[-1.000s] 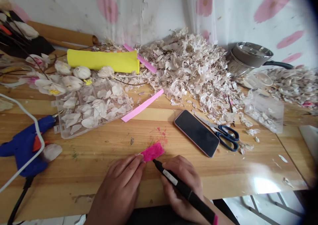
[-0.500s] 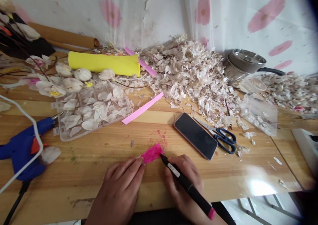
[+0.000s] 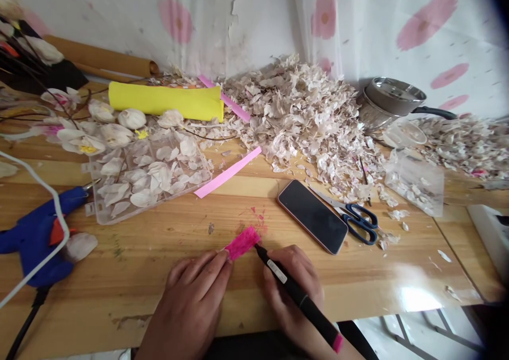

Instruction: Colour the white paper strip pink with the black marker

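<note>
A small strip coloured bright pink (image 3: 243, 243) lies on the wooden table (image 3: 167, 317). My left hand (image 3: 194, 296) has its fingers pressed together on the strip's left end, which they partly hide. In my right hand (image 3: 296, 286) is a black marker (image 3: 300, 299) with a pink rear end, gripped like a pen. Its tip touches or nearly touches the strip's right edge. Pink stains mark the wood just beyond the strip. A phone (image 3: 313, 217) with a dark screen lies to the right, beside blue-handled scissors (image 3: 360, 223).
A large heap of dried petals (image 3: 298, 111) stands at the back. Left are a clear compartment box (image 3: 131, 215) of petals, a yellow roll (image 3: 165, 101) and a blue glue gun (image 3: 43, 238) with a white cable. A pale pink strip (image 3: 228, 173) and metal pot (image 3: 392, 97) lie farther back.
The marker tip has shifted very slightly up and left along the strip's right edge. Both hands otherwise keep nearly the same place and grip.
</note>
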`<state>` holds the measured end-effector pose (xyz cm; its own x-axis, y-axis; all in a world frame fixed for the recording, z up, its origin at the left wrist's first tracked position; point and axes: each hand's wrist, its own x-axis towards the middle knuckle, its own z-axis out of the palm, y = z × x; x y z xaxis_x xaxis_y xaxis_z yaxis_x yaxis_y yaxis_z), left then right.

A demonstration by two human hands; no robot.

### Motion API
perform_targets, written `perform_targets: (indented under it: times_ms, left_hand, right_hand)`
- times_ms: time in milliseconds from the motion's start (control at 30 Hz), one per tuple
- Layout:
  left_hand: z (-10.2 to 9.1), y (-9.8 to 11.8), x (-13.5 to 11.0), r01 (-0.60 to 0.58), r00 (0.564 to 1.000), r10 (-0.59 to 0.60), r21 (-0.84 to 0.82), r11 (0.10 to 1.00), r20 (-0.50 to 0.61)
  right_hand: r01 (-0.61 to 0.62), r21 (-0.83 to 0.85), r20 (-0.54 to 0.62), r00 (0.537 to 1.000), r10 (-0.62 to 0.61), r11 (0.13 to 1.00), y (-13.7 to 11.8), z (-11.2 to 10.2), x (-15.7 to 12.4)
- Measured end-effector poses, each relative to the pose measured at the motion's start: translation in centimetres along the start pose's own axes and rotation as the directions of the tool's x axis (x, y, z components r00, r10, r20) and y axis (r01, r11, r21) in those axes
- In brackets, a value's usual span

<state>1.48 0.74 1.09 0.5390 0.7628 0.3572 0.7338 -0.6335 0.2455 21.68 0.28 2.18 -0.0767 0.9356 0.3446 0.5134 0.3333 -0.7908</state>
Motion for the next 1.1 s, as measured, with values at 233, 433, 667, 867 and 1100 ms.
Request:
perform_targets:
  times_ms: [233,433,667,867,1100]
  left_hand:
    - [0.1,0.1,-0.3,0.025,1.0,-0.025,0.007,1.0,-0.004]
    - [0.1,0.1,-0.1,0.016,1.0,-0.017,0.024,1.0,0.014]
    - [-0.7,-0.5,-1.4,-0.087,0.992,0.084,-0.035,0.996,-0.091]
    - [-0.9,-0.8,-1.6,-0.122,0.983,0.121,0.002,0.993,-0.14]
    - [-0.8,-0.5,-1.8,0.028,0.977,-0.032,-0.025,0.999,-0.209]
  right_hand:
    - [-0.017,-0.028,0.0,1.0,0.017,0.999,0.0,0.0,0.2]
    - [0.085,0.024,0.112,0.99,-0.087,0.996,-0.3,-0.1,0.4]
    - [0.049,0.046,0.008,0.999,-0.05,0.998,-0.3,-0.3,0.2]
    - [0.158,0.089,0.09,0.982,-0.166,0.983,-0.3,0.1,0.4]
    - [0.035,-0.036,-0.092,0.995,-0.038,0.999,1.0,-0.6,0.1]
